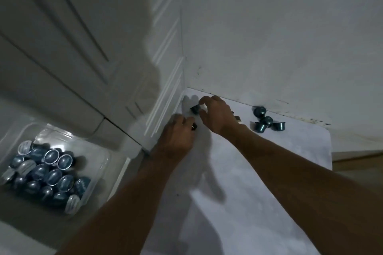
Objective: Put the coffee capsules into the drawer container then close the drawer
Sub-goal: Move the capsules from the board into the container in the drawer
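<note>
Both my hands reach to the far left corner of a white countertop (pixel 259 182). My right hand (pixel 217 114) pinches a dark blue coffee capsule (pixel 195 108) between thumb and fingers. My left hand (pixel 178 136) is curled over another capsule (pixel 194 126), of which only a dark edge shows at the fingertips. Several more blue capsules (pixel 266 121) lie loose on the counter by the back wall, right of my hands. At lower left the open drawer holds a clear plastic container (pixel 99 151) with several blue capsules (pixel 47 174) piled in it.
White panelled cabinet doors (pixel 72 58) rise on the left, right against the counter's corner. A white wall (pixel 269 37) backs the counter. The counter's right edge drops off near a wooden floor (pixel 356 163).
</note>
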The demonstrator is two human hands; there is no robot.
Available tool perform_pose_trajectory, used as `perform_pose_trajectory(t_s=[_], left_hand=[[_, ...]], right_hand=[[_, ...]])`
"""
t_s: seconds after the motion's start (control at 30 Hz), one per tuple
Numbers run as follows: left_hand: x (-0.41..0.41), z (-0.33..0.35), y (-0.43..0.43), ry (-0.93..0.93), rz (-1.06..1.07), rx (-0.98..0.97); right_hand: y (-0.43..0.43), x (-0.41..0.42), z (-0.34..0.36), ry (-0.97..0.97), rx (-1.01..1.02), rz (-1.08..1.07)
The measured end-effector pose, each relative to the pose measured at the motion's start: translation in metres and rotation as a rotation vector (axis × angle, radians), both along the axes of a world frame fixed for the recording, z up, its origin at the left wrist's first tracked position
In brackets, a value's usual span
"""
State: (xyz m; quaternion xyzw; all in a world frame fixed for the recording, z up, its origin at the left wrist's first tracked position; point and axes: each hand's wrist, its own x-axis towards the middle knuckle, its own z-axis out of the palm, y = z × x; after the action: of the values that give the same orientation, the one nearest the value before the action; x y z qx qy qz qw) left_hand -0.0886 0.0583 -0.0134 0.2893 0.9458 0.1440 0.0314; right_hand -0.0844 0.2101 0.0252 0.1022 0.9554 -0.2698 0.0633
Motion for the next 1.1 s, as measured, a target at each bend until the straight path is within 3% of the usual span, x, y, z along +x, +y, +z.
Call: perform_pose_trajectory(t_s=[0.13,0.57,0.77,0.9,1.1], left_hand=[[-0.003,-0.017,0.000,0.083,0.020,0.043],[-0.002,-0.026,0.017,-0.118,0.028,0.072],[0.002,-0.025,0.009,-0.018,-0.068,0.055],[0.013,0.006,0.016,-0.135,0.009,0.069],[0.045,0.052,0.019,-0.070,0.030,0.220]], right_hand=[[-0.005,-0.022,-0.015,-0.062,-0.036,0.012],[0.004,-0.040,-0.038,-0.131,-0.043,-0.001],[0.014,-0.024,-0.019,-0.092,-0.028,-0.086],[0.018,-0.004,0.002,-0.018,-0.013,-0.127],[0.018,0.050,0.039,0.074,0.021,-0.155]])
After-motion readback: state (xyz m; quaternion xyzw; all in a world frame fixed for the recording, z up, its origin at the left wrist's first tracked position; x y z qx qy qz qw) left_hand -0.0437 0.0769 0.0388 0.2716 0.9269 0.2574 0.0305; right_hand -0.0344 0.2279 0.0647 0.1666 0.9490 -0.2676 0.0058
